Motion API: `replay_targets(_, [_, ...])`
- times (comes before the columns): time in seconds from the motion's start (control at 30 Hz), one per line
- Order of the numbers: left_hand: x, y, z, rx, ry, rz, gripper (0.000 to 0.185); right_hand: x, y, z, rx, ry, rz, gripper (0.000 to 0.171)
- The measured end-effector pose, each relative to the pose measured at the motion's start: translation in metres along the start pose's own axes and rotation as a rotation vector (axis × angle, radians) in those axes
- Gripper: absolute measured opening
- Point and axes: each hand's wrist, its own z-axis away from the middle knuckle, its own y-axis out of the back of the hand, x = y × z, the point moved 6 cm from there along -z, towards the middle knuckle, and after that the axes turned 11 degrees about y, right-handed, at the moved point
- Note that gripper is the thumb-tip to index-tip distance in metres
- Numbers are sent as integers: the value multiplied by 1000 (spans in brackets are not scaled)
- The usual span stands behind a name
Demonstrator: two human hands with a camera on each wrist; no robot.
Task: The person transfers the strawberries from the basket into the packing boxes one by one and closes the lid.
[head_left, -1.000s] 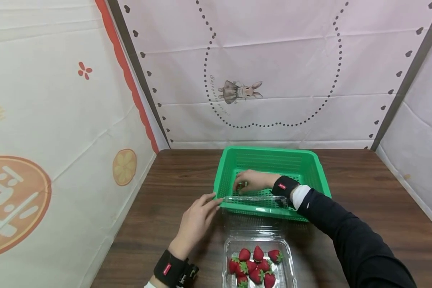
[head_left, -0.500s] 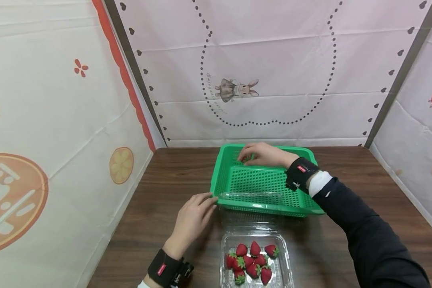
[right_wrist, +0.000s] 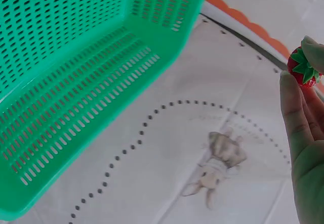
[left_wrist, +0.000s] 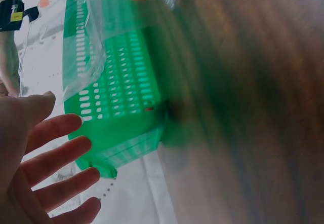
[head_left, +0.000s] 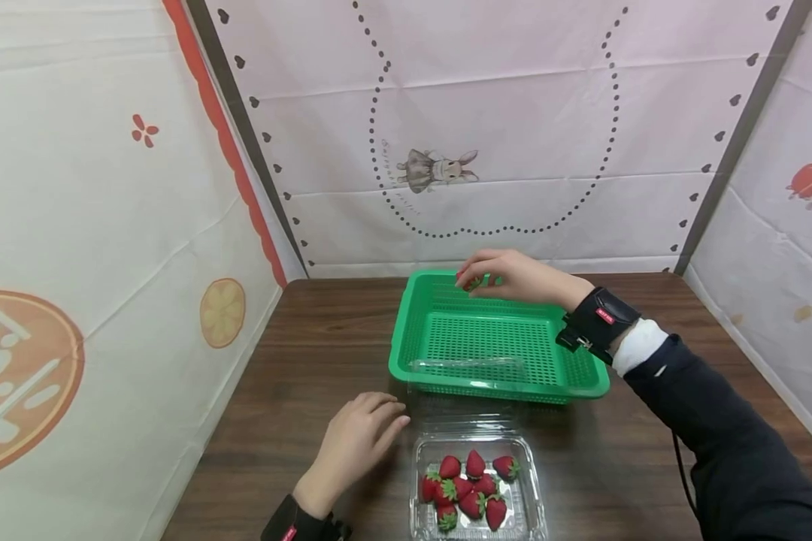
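Observation:
My right hand (head_left: 524, 279) pinches a strawberry (right_wrist: 300, 66) between thumb and fingertips, above the back left part of the green basket (head_left: 497, 327). The berry's green leaves show in the right wrist view. Just left of the clear plastic box (head_left: 526, 502), my left hand (head_left: 359, 442) is over the table with nothing in it. In the left wrist view its fingers (left_wrist: 61, 164) are spread and relaxed. Several strawberries (head_left: 472, 502) lie in the box. Its clear lid (head_left: 474, 364) stands raised at the basket's front edge.
The dark wooden table (head_left: 298, 361) carries the basket behind the box. Printed cloth walls (head_left: 514, 128) close off the back and both sides. A black cable (head_left: 681, 469) hangs beside the right sleeve.
Holding the strawberry, my right hand has risen from inside the basket toward its back edge, then slightly right. My left hand has come away from the lid's corner, toward me.

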Motion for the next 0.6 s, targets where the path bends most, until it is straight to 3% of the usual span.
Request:
replay_targets(0.2, [4, -10, 15, -79, -8, -13, 21, -26, -1, 5, 34, 91, -1, 28])
replay_targets(0.37, [9, -17, 22, -86, -25, -10, 20, -52, -5, 11, 62, 178, 5, 31])
replay_targets(0.6, [14, -23, 29, -92, -20, -4, 18, -88, -35, 27, 68, 270, -14, 33])
